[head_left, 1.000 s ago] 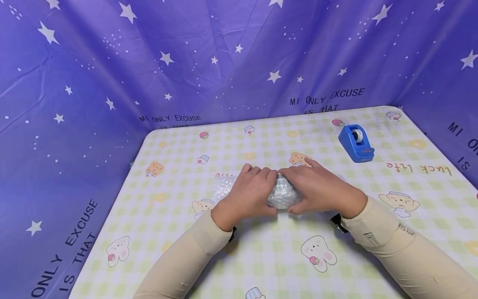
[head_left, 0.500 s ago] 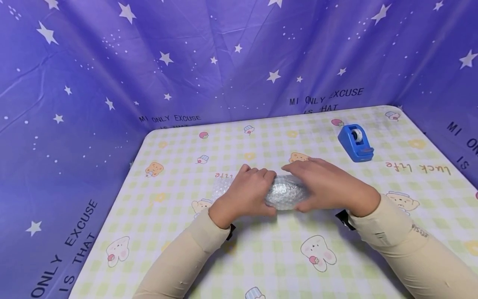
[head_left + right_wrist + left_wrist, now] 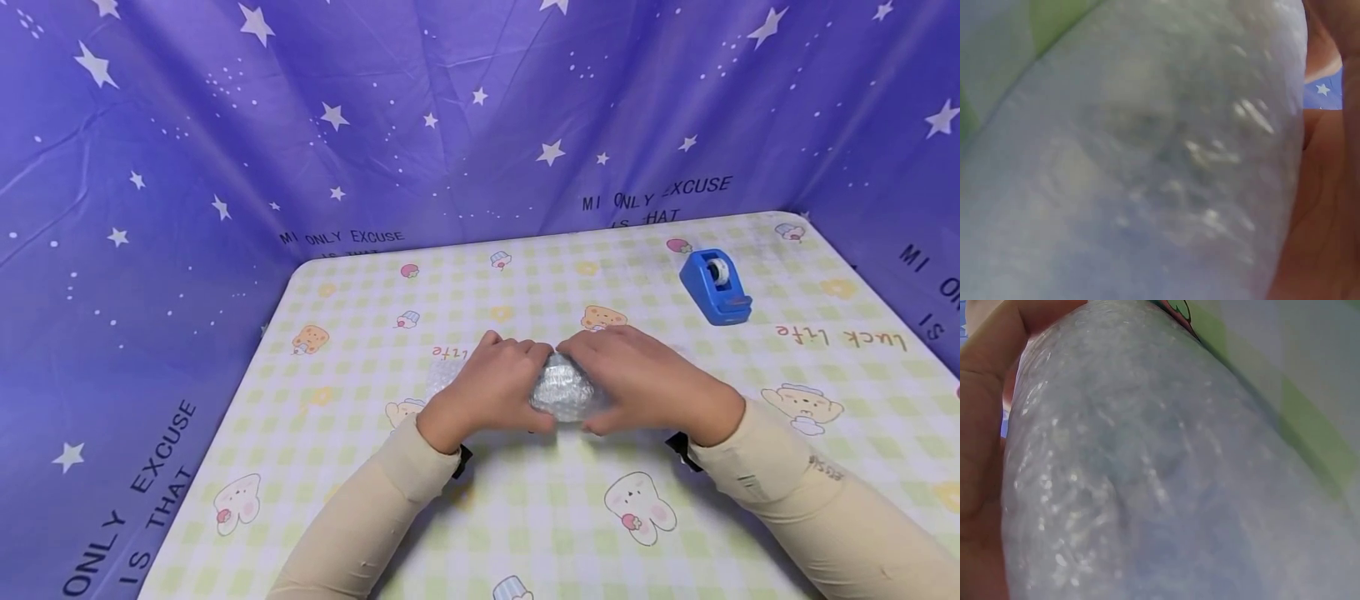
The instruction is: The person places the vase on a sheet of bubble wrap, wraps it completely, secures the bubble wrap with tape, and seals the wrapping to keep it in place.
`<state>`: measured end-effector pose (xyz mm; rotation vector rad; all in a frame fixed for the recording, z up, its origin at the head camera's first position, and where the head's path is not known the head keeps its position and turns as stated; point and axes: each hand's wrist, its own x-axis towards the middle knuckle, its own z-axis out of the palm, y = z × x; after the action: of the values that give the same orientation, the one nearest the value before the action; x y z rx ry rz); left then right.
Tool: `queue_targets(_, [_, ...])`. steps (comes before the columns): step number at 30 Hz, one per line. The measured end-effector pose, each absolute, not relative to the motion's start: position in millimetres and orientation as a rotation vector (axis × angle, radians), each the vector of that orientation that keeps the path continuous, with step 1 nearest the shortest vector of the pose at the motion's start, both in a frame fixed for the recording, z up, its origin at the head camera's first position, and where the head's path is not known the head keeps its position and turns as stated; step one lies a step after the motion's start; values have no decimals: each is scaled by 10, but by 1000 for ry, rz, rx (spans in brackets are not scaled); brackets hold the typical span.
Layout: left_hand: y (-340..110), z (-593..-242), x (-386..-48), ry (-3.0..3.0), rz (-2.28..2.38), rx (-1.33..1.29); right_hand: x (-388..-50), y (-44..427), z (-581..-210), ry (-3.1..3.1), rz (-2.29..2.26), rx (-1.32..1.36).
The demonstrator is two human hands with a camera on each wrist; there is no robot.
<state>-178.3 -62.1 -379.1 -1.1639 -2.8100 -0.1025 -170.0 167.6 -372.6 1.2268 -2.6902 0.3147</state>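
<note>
A roll of clear bubble wrap (image 3: 562, 388) lies across the middle of the table, its ends reaching out past both hands. What is inside the roll cannot be made out. My left hand (image 3: 501, 385) grips its left part from above, fingers over the far side and thumb on the near side. On the right part, my right hand (image 3: 647, 379) holds it the same way, the fingertips of both hands close together. Up close in the left wrist view, the bubble wrap (image 3: 1147, 456) fills most of the frame; in the right wrist view the wrap (image 3: 1147, 156) is blurred.
A blue tape dispenser (image 3: 716, 287) with a roll of tape stands at the back right of the table. Under everything spreads a green-and-white checked tablecloth (image 3: 360, 375) with cartoon prints. A purple curtain (image 3: 450, 108) with stars hangs behind the table.
My right hand slid right along the roll and loosened half a second ago, then came back left beside the left hand. The left hand has hardly moved.
</note>
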Motion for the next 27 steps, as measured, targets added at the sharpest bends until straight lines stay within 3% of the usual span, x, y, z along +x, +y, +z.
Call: queue_targets(27, [-632, -3814, -1799, -2819, -144, -1156, -1768, 1659, -3853, -2549, 210, 1232])
